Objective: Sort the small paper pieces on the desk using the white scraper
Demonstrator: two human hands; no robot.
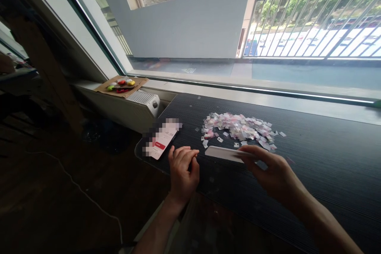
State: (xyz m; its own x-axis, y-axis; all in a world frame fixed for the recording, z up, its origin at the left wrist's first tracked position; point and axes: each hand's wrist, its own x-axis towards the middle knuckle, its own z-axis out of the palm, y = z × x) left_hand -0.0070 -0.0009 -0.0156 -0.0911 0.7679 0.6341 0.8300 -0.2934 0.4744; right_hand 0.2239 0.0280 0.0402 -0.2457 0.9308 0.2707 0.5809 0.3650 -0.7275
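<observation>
A pile of several small pink and white paper bits point(239, 127) lies on the dark table point(327, 158) by the window. My right hand point(272, 172) pinches the end of a flat white strip-like tool point(223, 153), held level just in front of the pile. My left hand point(182, 168) rests on the table's near edge with fingers curled together, nothing visible in them. A phone point(163, 141) with a lit white and red screen lies just left of that hand.
A white radiator point(144, 99) stands under the window sill at the left, with a cardboard sheet point(122, 85) carrying small coloured objects behind it. A white cable point(89, 202) runs over the dark floor. Outside the glass is a railing point(312, 16).
</observation>
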